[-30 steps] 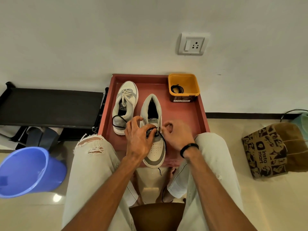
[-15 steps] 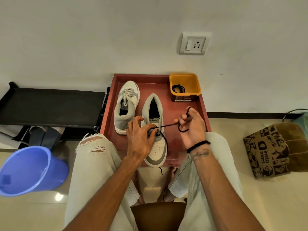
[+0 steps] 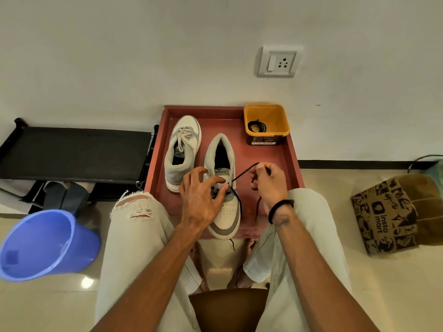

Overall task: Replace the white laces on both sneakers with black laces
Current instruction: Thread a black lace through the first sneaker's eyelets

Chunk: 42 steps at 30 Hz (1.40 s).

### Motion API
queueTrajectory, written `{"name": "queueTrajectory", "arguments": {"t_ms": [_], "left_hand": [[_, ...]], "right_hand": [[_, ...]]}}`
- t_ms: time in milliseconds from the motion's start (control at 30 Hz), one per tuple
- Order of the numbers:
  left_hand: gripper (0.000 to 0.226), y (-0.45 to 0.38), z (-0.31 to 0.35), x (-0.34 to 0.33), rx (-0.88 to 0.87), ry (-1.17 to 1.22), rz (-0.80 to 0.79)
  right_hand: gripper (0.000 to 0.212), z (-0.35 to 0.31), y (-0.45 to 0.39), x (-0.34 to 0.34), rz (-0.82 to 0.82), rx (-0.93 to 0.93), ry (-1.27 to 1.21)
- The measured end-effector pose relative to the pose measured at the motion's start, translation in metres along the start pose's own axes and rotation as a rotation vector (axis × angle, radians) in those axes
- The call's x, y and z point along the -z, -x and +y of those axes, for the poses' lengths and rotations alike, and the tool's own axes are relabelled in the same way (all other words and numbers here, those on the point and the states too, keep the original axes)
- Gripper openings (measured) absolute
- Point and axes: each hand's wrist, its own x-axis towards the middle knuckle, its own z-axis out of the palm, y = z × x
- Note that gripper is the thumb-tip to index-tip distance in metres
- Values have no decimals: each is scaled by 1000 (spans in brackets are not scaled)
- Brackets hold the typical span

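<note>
Two hands on the near sneaker (image 3: 225,209): your left hand (image 3: 200,200) presses its eyelets, fingers spread; your right hand (image 3: 269,185), pinching the black lace (image 3: 243,174), has drawn it rightward, so threading advances. Far sneaker (image 3: 183,149) keeps white laces.

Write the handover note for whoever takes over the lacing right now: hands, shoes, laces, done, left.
Left hand: fingers spread, steadying the near sneaker at its eyelets.
Right hand: pinches the black lace, drawn taut from the eyelets; its other end hangs off the toe.
Both shoes sit on the red tray. The far sneaker keeps its white laces. The spare black lace lies coiled in the yellow tub.
Done: near sneaker's white lace out, black lace through the lower eyelets.
Left: finish lacing it, then redo the far sneaker.
</note>
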Motion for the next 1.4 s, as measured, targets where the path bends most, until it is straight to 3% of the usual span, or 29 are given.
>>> {"name": "queueTrajectory", "arguments": {"t_ms": [67,200,367,500,567,667,733,800,867,967,1067,1167,1233,1333,1400], "left_hand": [[32,0,-1,1,-1,-2,6],[50,1,2,6,-5,-56,-21],[56,3,2,8,-18,-111,-69],[56,4,2,6,-11,-113,-69],[55,4,3,6,-10,-119,-71],[55,5,2,6,-13,-82,-92],[56,5,2,6,-7,-48,-106],[57,5,2,7,-9,-22,-119],[57,5,3,7,-9,6,-126],[55,4,5,9,-14,23,-109],[49,4,12,11,-10,83,-24],[28,2,16,22,-13,149,21],[17,2,15,28,-23,178,-85],[23,9,19,29,-18,118,-325],[25,15,23,24,-26,43,-400]], "right_hand": [[14,-5,0,-1,-23,-76,-368],[10,-15,-1,6,-51,-172,-846],[13,-19,-7,16,-80,-136,-1017],[10,-26,-8,15,-49,-70,-890],[6,-25,-9,14,47,36,-502],[40,-11,-1,8,162,319,457],[47,-7,11,2,150,466,722],[24,-2,18,-2,74,532,823],[7,4,21,-1,-107,433,813],[1,12,24,0,-310,273,809],[12,12,27,-1,-296,254,806],[16,7,27,-2,-272,229,782],[14,3,27,-3,-270,138,618],[18,-1,24,-6,-250,-64,230],[17,1,22,-6,-226,-140,132]]}}
